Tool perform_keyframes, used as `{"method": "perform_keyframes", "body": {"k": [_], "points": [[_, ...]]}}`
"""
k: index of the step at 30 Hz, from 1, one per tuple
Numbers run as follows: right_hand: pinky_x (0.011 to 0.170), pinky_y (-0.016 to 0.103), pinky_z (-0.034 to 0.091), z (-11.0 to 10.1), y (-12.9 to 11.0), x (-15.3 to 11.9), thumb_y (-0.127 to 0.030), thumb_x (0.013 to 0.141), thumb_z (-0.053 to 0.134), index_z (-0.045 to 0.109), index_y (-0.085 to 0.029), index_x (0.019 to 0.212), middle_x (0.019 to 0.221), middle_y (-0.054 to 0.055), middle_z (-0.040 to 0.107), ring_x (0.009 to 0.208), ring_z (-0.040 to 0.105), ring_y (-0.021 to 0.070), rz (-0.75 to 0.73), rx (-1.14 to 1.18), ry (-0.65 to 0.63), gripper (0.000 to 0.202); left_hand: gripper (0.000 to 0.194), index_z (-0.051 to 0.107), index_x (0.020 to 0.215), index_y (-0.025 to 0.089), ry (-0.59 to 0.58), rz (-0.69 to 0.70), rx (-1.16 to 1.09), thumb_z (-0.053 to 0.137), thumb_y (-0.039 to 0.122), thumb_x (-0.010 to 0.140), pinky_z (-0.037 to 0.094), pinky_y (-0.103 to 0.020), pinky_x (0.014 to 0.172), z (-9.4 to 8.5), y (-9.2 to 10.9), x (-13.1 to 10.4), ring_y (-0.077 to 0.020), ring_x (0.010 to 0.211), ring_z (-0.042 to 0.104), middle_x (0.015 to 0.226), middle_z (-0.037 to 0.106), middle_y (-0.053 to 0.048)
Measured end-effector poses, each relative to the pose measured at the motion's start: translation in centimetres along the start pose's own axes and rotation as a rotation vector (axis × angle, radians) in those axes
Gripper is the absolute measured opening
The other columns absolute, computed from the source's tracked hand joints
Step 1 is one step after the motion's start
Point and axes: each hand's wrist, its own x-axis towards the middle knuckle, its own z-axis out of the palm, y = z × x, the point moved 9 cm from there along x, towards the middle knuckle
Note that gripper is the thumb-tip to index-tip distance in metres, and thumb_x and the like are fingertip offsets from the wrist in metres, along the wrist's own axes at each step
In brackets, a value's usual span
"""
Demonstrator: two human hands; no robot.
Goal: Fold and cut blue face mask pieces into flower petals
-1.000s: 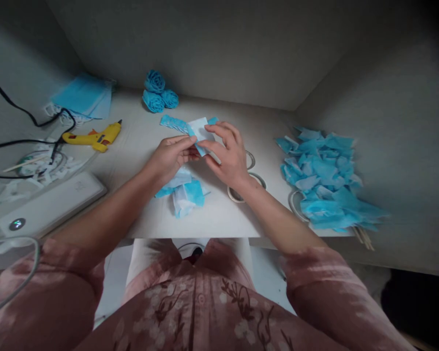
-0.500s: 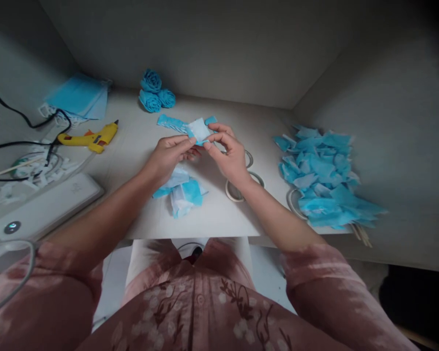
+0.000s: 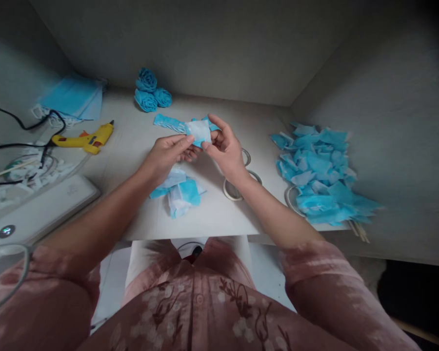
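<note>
Between my two hands, above the middle of the table, is a small white-and-blue fabric piece (image 3: 200,130). My left hand (image 3: 171,150) pinches its lower left corner between thumb and fingers. The thumb of my right hand (image 3: 227,148) presses on its lower right edge, with the fingers curled behind it. Just beyond lies a pleated blue strip (image 3: 168,123), partly hidden by the piece. Several loose blue and white fabric pieces (image 3: 185,197) rest on the table below my left hand. Tape rolls (image 3: 233,192) lie under my right wrist, partly covered by it.
Blue fabric roses (image 3: 147,100) stand at the back. On the left are stacked blue face masks (image 3: 73,100), a yellow glue gun (image 3: 91,140), black cables and a white power bank (image 3: 47,209). A heap of blue fabric pieces (image 3: 318,168) and wooden sticks (image 3: 359,231) lie at right.
The fabric piece now faces me flatter and squarer. My right fingers have shifted from its top edge to behind it, with the thumb in front. My left hand keeps its pinch.
</note>
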Motion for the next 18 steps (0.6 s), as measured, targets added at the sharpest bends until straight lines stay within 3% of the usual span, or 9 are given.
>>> {"method": "perform_keyframes", "body": {"k": [10,14,18], "points": [[0.090,0.040,0.059,0.7,0.0,-0.1,-0.064,0.093,0.062,0.046,-0.030,0.150,0.113,0.005,0.069,0.103,0.067,0.0219,0.030,0.033,-0.094,0.068,0.021,0.074,0.073,0.015,0.060,0.027,0.118,0.078,0.034,0.079,0.048,-0.022,0.066,-0.8,0.4,0.1,-0.0109,0.066,0.062,0.073,0.073,-0.004],[0.090,0.040,0.060,0.5,0.3,0.0,-0.064,0.090,0.067,0.049,-0.029,0.147,0.114,0.006,0.069,0.105,0.067,0.0228,0.060,0.060,-0.072,0.069,0.020,0.071,0.066,0.015,0.077,0.075,0.195,0.079,0.029,0.077,0.046,-0.021,0.064,-0.8,1.1,0.1,-0.0099,0.063,0.060,0.065,0.068,-0.001],[0.094,0.042,0.060,0.2,0.2,0.1,-0.062,0.084,0.075,0.055,-0.029,0.142,0.129,0.007,0.068,0.110,0.066,0.0243,0.078,0.070,-0.031,0.070,0.019,0.072,0.071,0.015,0.099,0.116,0.161,0.076,0.031,0.080,0.048,-0.022,0.066,-1.1,1.4,0.0,-0.0105,0.064,0.060,0.065,0.066,0.000]]}}
